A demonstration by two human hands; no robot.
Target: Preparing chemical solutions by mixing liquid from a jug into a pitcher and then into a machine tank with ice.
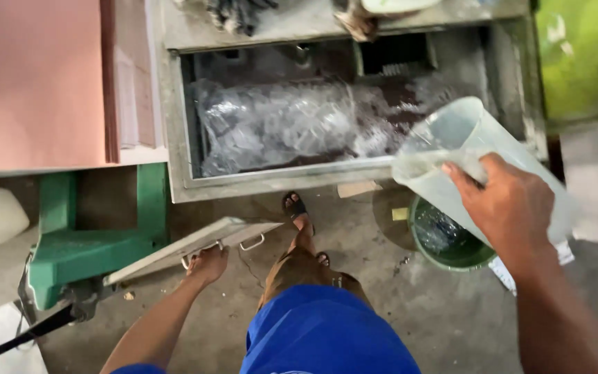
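Right hand (510, 208) grips a translucent jug (465, 152) – left hand (207, 263) clasps the metal lid's (195, 246) handle.

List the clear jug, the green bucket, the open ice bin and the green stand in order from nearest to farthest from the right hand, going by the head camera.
1. Clear jug: gripped at its rim by the right hand.
2. Green bucket: just below and left of that hand, on the floor.
3. Open ice bin: up and to the left.
4. Green stand: far left.
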